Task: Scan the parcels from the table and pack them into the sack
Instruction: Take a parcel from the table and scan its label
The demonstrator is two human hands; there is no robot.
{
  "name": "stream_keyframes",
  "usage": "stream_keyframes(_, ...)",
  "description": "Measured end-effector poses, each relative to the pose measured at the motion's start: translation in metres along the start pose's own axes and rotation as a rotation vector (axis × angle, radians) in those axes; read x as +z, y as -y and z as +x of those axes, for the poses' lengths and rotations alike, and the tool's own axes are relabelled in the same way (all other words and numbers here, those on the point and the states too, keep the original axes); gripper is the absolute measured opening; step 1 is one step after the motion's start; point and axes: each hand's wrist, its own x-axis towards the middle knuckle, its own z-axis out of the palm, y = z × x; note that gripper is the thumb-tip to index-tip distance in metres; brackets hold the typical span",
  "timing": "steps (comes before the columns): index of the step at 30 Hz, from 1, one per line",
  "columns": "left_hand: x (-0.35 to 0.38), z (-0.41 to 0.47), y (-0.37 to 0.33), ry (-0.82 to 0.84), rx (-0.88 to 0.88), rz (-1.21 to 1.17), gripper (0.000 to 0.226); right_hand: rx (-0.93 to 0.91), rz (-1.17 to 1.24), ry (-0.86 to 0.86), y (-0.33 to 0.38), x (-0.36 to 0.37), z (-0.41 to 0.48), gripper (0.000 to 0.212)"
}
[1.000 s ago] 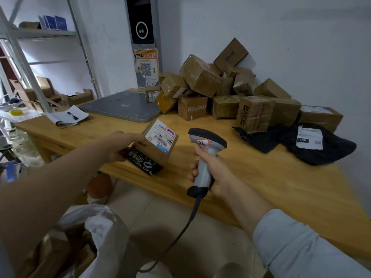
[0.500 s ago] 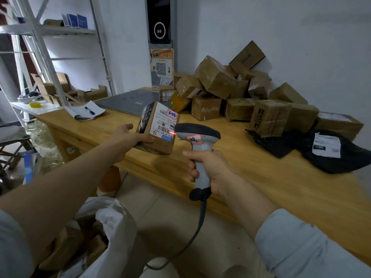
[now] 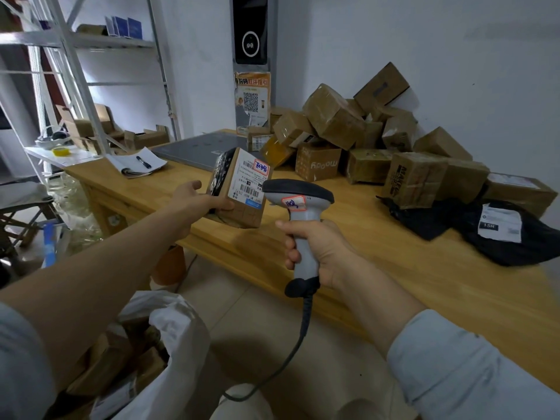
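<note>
My left hand (image 3: 194, 203) holds a small cardboard parcel (image 3: 242, 189) above the table's front edge, its white barcode label turned towards me. My right hand (image 3: 315, 250) grips the handle of a grey barcode scanner (image 3: 298, 201), whose dark head sits just right of the parcel's label. A pile of brown cardboard parcels (image 3: 363, 140) lies against the wall on the wooden table (image 3: 394, 268). Two black plastic parcels (image 3: 497, 234) with white labels lie at the right. The white sack (image 3: 169, 334) stands open at the lower left with boxes inside.
A grey flat pad (image 3: 194, 150) and a notebook with a pen (image 3: 138, 163) lie on the table's far left. A metal shelf rack (image 3: 75, 86) with boxes stands to the left. The scanner's cable (image 3: 291, 359) hangs down towards the tiled floor.
My left hand has lifted the parcel from the table's edge and turned its label upright beside the scanner's head. The red scan light seen half a second ago no longer shows.
</note>
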Motion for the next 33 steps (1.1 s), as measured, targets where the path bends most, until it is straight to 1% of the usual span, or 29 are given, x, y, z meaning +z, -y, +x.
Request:
stream_keyframes(3, -0.014, -0.007, 0.002, -0.032, -0.007, 0.003, 0.101, 0.015, -0.006, 0.012, -0.004, 0.005, 0.002, 0.020)
stream_keyframes(5, -0.031, -0.017, 0.008, -0.102, -0.022, -0.003, 0.091, 0.036, -0.035, 0.036, -0.011, 0.013, 0.005, 0.019)
stream_keyframes(8, -0.070, -0.034, 0.027, -0.227, -0.032, 0.006, 0.081, 0.113, -0.053, 0.102, -0.030, 0.033, 0.010, 0.016)
stream_keyframes(10, -0.094, -0.049, 0.046, -0.284, -0.050, 0.079, 0.078, 0.197, -0.081, 0.157, -0.051, 0.050, 0.015, 0.008)
stream_keyframes(14, -0.127, -0.072, 0.095, -0.335, -0.151, 0.243, 0.068, 0.357, -0.117, 0.208, -0.106, 0.084, 0.028, 0.007)
stream_keyframes(16, -0.139, -0.080, 0.120, -0.313, -0.241, 0.326, 0.077, 0.420, -0.119, 0.179, -0.138, 0.094, 0.037, 0.004)
stream_keyframes(17, -0.145, -0.083, 0.131, -0.288, -0.275, 0.370, 0.081, 0.434, -0.139, 0.145, -0.151, 0.098, 0.042, 0.008)
stream_keyframes(19, -0.152, -0.086, 0.150, -0.232, -0.310, 0.467, 0.088, 0.490, -0.182, 0.105, -0.174, 0.104, 0.053, 0.039)
stream_keyframes(20, -0.154, -0.085, 0.158, -0.211, -0.311, 0.532, 0.092, 0.515, -0.180, 0.087, -0.186, 0.104, 0.062, 0.050)
stream_keyframes(22, -0.153, -0.083, 0.168, -0.190, -0.290, 0.696, 0.097, 0.550, -0.129, 0.029, -0.211, 0.102, 0.079, 0.053)
stream_keyframes(23, -0.152, -0.081, 0.171, -0.189, -0.271, 0.770, 0.093, 0.579, -0.110, 0.017, -0.220, 0.101, 0.084, 0.051)
stream_keyframes(24, -0.150, -0.079, 0.173, -0.191, -0.250, 0.821, 0.087, 0.609, -0.094, -0.010, -0.224, 0.102, 0.085, 0.044)
stream_keyframes(26, -0.146, -0.073, 0.176, -0.179, -0.214, 0.867, 0.074, 0.658, -0.061, -0.066, -0.235, 0.103, 0.085, 0.015)
stream_keyframes(27, -0.144, -0.070, 0.176, -0.173, -0.201, 0.882, 0.069, 0.683, -0.024, -0.078, -0.241, 0.102, 0.087, 0.013)
stream_keyframes(28, -0.143, -0.067, 0.178, -0.171, -0.192, 0.898, 0.066, 0.714, -0.002, -0.090, -0.248, 0.101, 0.090, 0.021)
stream_keyframes(30, -0.142, -0.063, 0.181, -0.162, -0.186, 0.922, 0.065, 0.725, 0.044, -0.137, -0.258, 0.103, 0.091, 0.025)
stream_keyframes(33, -0.139, -0.051, 0.188, -0.153, -0.177, 0.944, 0.063, 0.764, 0.140, -0.181, -0.278, 0.104, 0.094, 0.017)
